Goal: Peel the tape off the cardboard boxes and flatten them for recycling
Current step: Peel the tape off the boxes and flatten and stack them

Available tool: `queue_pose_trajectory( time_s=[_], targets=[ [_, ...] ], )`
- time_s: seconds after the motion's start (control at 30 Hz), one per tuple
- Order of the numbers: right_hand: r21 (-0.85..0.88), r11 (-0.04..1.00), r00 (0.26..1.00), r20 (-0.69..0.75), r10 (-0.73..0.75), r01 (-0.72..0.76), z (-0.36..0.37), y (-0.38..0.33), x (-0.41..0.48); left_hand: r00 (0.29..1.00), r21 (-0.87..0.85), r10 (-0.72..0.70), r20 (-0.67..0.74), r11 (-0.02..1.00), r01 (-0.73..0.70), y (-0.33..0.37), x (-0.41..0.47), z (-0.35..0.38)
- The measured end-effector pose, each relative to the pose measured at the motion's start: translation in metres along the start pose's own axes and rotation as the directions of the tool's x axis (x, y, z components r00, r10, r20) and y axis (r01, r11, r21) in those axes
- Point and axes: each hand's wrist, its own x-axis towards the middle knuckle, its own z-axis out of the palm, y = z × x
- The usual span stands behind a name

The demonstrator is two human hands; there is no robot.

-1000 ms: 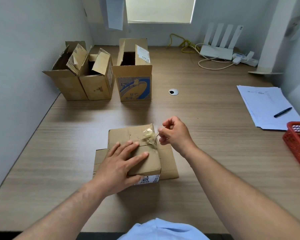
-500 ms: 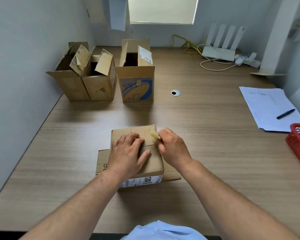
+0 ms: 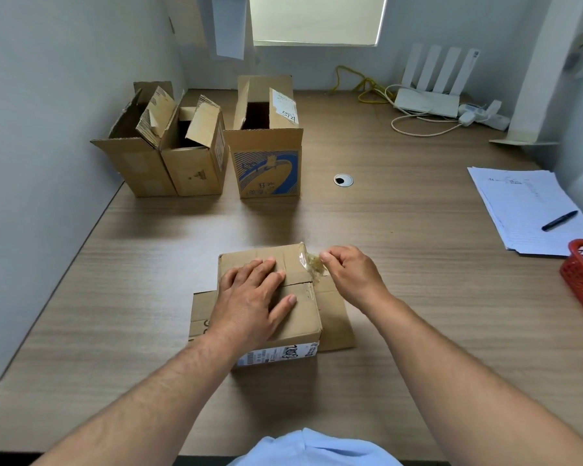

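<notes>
The box point(image 3: 283, 297) is pressed flat-fingered by the left hand point(image 3: 249, 297); crumpled tape point(image 3: 312, 264) is pinched by the right hand point(image 3: 350, 274).

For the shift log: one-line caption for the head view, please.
Left hand presses on the cardboard box while the right hand pinches clear tape lifted at its far right corner.

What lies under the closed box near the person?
A flat piece of cardboard lies under the closed box, showing at its left and right sides. Its middle part is covered by the box, so whether anything else lies there cannot be seen.
</notes>
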Motion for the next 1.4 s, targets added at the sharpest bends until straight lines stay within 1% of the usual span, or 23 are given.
queue_pose_trajectory(
  time_s=[0.1, 0.17, 0.23, 0.3, 0.33, 0.37, 0.43, 0.5, 0.53, 0.6, 0.63, 0.8, 0.87, 0.93, 0.97, 1.07, 1.13, 1.2, 1.23, 1.27, 1.33, 1.37, 1.4],
  targets=[
    [0.051, 0.999, 0.995, 0.095, -0.020, 0.015, -0.013, 0.003, -0.002, 1.000, -0.003, -0.003, -0.008, 1.000, 0.003, 0.001, 0.001, 0.000],
    [-0.014, 1.000, 0.991, 0.135, -0.007, 0.009, -0.007, 0.000, -0.005, 1.000, 0.006, -0.004, 0.002, 1.000, 0.004, 0.001, 0.002, -0.001],
    [-0.052, 0.998, 0.992, 0.118, 0.034, -0.028, 0.001, -0.005, -0.004, 1.000, 0.014, -0.005, 0.017, 1.000, 0.004, 0.002, 0.001, -0.001],
    [-0.033, 0.999, 0.997, 0.075, 0.013, -0.010, 0.003, -0.012, -0.003, 1.000, 0.003, 0.000, 0.009, 1.000, 0.000, 0.002, 0.001, -0.002],
    [-0.088, 0.996, 0.998, 0.065, -0.026, 0.031, 0.003, -0.015, -0.003, 1.000, -0.002, 0.000, 0.004, 1.000, 0.000, 0.002, 0.001, -0.003],
    [-0.196, 0.975, 0.994, 0.063, -0.090, 0.101, 0.004, -0.018, -0.004, 1.000, -0.006, 0.000, 0.003, 1.000, 0.000, 0.002, 0.001, -0.003],
    [-0.413, 0.880, 0.972, 0.067, -0.226, 0.233, 0.003, -0.021, -0.004, 1.000, -0.011, 0.004, 0.004, 1.000, -0.004, 0.001, 0.001, -0.003],
    [-0.518, 0.820, 0.963, 0.025, -0.269, 0.243, -0.003, -0.019, 0.002, 1.000, -0.020, 0.023, 0.000, 1.000, -0.023, 0.002, -0.001, -0.002],
    [-0.520, 0.830, 0.968, -0.024, -0.249, 0.201, -0.007, -0.018, 0.009, 0.999, -0.030, 0.038, -0.005, 0.999, -0.038, 0.002, -0.003, -0.001],
    [-0.458, 0.881, 0.979, -0.092, -0.180, 0.118, -0.019, -0.019, 0.025, 0.998, -0.049, 0.069, -0.009, 0.996, -0.069, 0.001, -0.006, 0.000],
    [-0.423, 0.900, 0.986, -0.080, -0.148, 0.101, -0.023, -0.021, 0.031, 0.997, -0.054, 0.080, -0.003, 0.995, -0.080, 0.001, -0.007, 0.001],
    [-0.211, 0.972, 0.986, 0.151, -0.069, 0.101, -0.019, -0.031, 0.029, 0.996, -0.061, 0.084, -0.001, 0.995, -0.084, 0.000, -0.006, 0.000],
    [-0.244, 0.963, 0.980, 0.186, -0.069, 0.115, -0.010, -0.033, 0.028, 0.996, -0.054, 0.084, 0.017, 0.995, -0.083, 0.001, -0.006, -0.002],
    [-0.275, 0.957, 0.989, 0.134, -0.058, 0.093, -0.001, -0.031, 0.030, 0.996, -0.048, 0.082, 0.040, 0.996, -0.080, 0.002, -0.007, -0.004],
    [-0.249, 0.967, 0.995, 0.093, -0.038, 0.060, 0.003, -0.029, 0.031, 0.994, -0.040, 0.089, 0.062, 0.995, -0.086, 0.001, -0.006, -0.006],
    [-0.184, 0.982, 0.999, 0.004, 0.036, -0.034, 0.007, -0.025, 0.031, 0.969, -0.020, 0.149, 0.197, 0.989, -0.148, -0.009, -0.007, -0.013],
    [-0.237, 0.970, 0.998, -0.035, 0.047, -0.054, 0.005, -0.025, 0.026, 0.946, 0.011, 0.163, 0.280, 0.985, -0.173, -0.017, -0.009, -0.017],
    [-0.262, 0.962, 0.993, -0.099, 0.058, -0.082, 0.004, -0.022, 0.020, 0.936, 0.026, 0.161, 0.314, 0.984, -0.178, -0.021, -0.014, -0.017],
    [-0.235, 0.966, 0.987, -0.137, 0.081, -0.111, 0.006, -0.017, 0.019, 0.935, 0.020, 0.165, 0.314, 0.983, -0.181, -0.020, -0.015, -0.016],
    [-0.164, 0.974, 0.977, -0.174, 0.127, -0.156, 0.009, -0.013, 0.017, 0.935, 0.009, 0.174, 0.308, 0.983, -0.186, -0.018, -0.017, -0.015],
    [0.124, 0.959, 0.934, -0.226, 0.277, -0.255, 0.015, -0.005, 0.011, 0.936, -0.015, 0.193, 0.294, 0.980, -0.198, -0.012, -0.017, -0.011],
    [0.320, 0.905, 0.899, -0.243, 0.364, -0.280, 0.015, -0.001, 0.007, 0.936, -0.022, 0.199, 0.290, 0.979, -0.201, -0.008, -0.018, -0.010],
    [0.510, 0.810, 0.857, -0.240, 0.456, -0.289, 0.011, 0.002, 0.002, 0.937, -0.026, 0.197, 0.289, 0.980, -0.198, -0.005, -0.019, -0.009]
  ],
)
